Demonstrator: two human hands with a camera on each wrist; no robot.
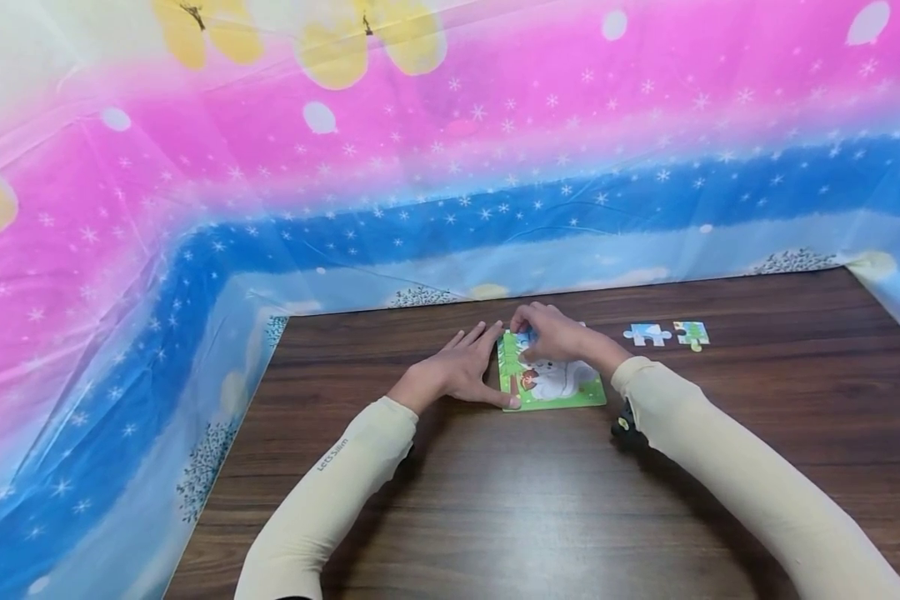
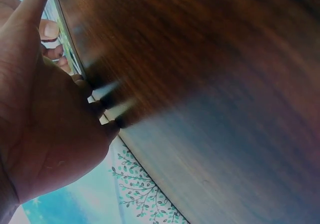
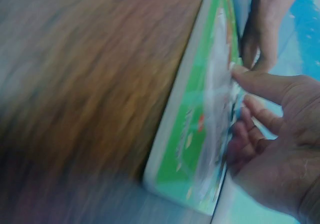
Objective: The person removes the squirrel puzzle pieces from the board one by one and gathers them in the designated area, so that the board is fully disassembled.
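The right hand (image 1: 558,333) bends its thumb and fingers down onto the upper left part of a jigsaw puzzle (image 1: 570,402); whether a piece is pinched between them I cannot tell. The left hand (image 1: 465,371) lies spread wide at the puzzle's left edge, thumb on its near left corner, probably to keep the board from sliding while the other hand works. The puzzle, with its green border and white animal, lies flat on the desk (image 1: 525,508), near the middle of the far edge, seemingly so both hands can meet over it. Toward the desk's far right corner, a blue-and-white piece (image 1: 647,336) and a green tree piece (image 1: 692,332) lie side by side, presumably kept handy. Beyond the far edge hangs a snowflake-printed cloth (image 1: 450,158).
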